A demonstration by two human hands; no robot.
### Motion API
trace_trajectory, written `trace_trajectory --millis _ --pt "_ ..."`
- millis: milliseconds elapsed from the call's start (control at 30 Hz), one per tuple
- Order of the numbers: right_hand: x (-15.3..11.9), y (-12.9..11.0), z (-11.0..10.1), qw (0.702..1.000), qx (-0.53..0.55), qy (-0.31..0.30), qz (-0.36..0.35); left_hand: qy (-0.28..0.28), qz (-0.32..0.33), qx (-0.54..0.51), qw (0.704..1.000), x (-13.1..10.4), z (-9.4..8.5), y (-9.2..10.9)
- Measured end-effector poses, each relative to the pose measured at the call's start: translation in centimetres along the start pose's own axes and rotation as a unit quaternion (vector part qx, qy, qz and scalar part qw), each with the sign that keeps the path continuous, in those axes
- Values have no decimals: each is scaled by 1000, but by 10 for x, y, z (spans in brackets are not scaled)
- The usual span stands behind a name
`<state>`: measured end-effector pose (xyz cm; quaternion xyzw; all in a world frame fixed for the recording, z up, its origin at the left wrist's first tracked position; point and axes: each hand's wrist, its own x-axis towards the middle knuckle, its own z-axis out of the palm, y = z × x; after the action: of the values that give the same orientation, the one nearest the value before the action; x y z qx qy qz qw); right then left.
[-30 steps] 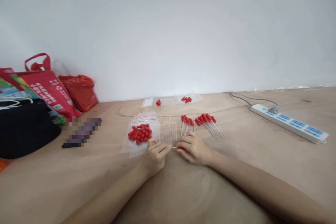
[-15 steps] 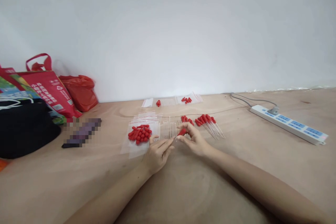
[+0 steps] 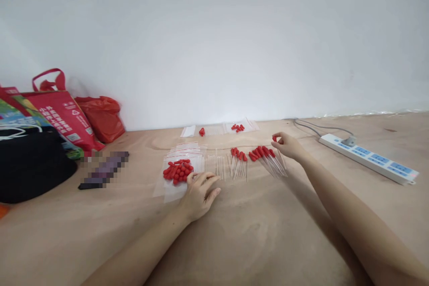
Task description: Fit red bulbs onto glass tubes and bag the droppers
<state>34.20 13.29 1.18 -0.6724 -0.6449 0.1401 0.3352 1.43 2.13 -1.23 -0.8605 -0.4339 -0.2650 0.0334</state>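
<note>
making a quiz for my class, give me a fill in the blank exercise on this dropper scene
1. The right hand holds one dropper by its ____ rubber bulb, above the row of finished droppers.
2. The left hand rests beside the pile of loose bulbs, which lies on clear ____ bags.
3. The white power strip lies on the person's ____ side of the table.

Missing words: red; plastic; right
</note>
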Motion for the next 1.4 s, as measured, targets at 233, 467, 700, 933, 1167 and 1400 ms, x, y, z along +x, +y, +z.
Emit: trace_trajectory --millis 233,467,700,933,1167,1400 --pt "0 17 20 995 -79 -57 27 -8 -12 -11 1000 0 1 0" --pt "-1 13 17 995 -95 -18 13 -16 -16 -23 999 0 0 2" --pt "-20 -23 37 979 -117 -27 -164 -14 -13 -14 1000 0 0 2" --pt "-31 -34 64 960 -189 -5 -205 21 -61 14 998 5 0 1" --pt "-37 -38 71 964 -65 98 -237 -31 -245 98 964 55 2 -16" --pt "-74 -56 74 932 -33 80 -352 -71 -339 127 930 110 26 -39"
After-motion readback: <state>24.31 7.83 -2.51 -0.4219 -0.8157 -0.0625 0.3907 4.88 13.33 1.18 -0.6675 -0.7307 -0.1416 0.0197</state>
